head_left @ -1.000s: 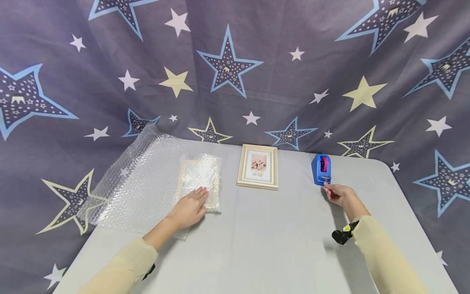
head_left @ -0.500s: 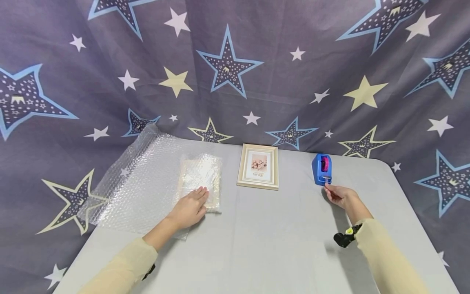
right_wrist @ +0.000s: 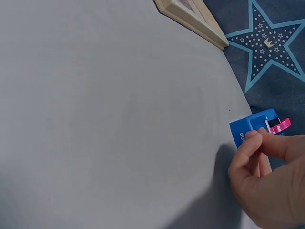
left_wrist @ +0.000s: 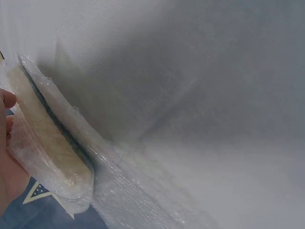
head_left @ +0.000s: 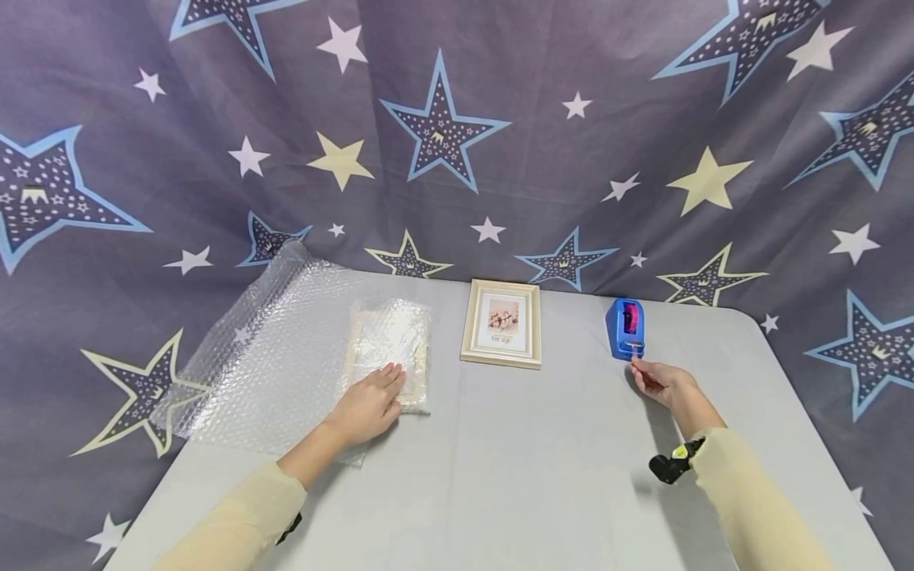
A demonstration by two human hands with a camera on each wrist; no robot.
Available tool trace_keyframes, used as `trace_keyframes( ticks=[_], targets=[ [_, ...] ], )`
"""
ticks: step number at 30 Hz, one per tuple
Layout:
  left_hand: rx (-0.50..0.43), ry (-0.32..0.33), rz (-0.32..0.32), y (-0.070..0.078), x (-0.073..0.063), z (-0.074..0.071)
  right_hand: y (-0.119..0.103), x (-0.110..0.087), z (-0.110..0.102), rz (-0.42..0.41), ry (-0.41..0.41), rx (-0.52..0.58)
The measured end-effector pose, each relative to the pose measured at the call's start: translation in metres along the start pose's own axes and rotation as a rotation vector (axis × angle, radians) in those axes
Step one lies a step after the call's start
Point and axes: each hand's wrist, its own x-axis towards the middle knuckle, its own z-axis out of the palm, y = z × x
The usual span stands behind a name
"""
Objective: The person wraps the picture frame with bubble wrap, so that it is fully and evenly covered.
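Note:
A bubble-wrapped picture frame (head_left: 378, 341) lies at the left on a spread sheet of bubble wrap (head_left: 271, 381). My left hand (head_left: 367, 404) rests on its lower part, fingers extended across the wrap. Seen from the left wrist, the wrapped frame's edge (left_wrist: 52, 129) shows pale under the plastic, with the left hand (left_wrist: 9, 162) against it. At the right stands a blue tape dispenser (head_left: 624, 329) with a pink core. Thumb and forefinger of my right hand (head_left: 664, 379) pinch the tape end at its front; the right wrist view shows this hand (right_wrist: 267, 176) close beside the dispenser (right_wrist: 245, 129).
Between the hands, near the back edge, lies an unwrapped cream picture frame (head_left: 502, 361) with a flower print. The pale table (head_left: 528, 476) ends against a dark star-patterned cloth (head_left: 543, 182). The bubble wrap's far-left part hangs past the table's left side.
The right wrist has shifted slightly, its fingers staying at the dispenser's front. My left hand and the wrapped picture frame have stayed put.

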Motion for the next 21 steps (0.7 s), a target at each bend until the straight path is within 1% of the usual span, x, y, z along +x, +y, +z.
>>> trace_keyframes(
  ticks=[2, 4, 7, 9, 16, 19, 21],
  targets=[
    [-0.001, 0.000, -0.001, 0.000, 0.000, 0.000, 0.001, 0.000, 0.000, -0.013, 0.011, -0.013],
    [0.000, 0.004, 0.001, 0.000, 0.000, 0.001, 0.001, 0.000, 0.000, -0.039, 0.043, -0.039],
    [0.004, 0.004, 0.002, 0.000, 0.001, 0.001, 0.002, 0.002, 0.001, -0.094, 0.125, -0.095],
    [0.006, 0.001, -0.001, 0.000, 0.001, 0.000, 0.003, 0.003, 0.001, -0.120, 0.199, -0.125],
    [0.010, 0.000, 0.003, -0.001, 0.001, 0.001, 0.002, 0.014, 0.001, -0.155, 0.430, -0.199],
    [0.009, -0.007, -0.001, -0.002, 0.001, 0.002, 0.001, 0.016, 0.002, -0.159, 0.491, -0.206],
    [0.014, -0.010, -0.002, -0.003, 0.001, 0.002, 0.000, 0.017, 0.003, -0.158, 0.507, -0.200]
  ],
)
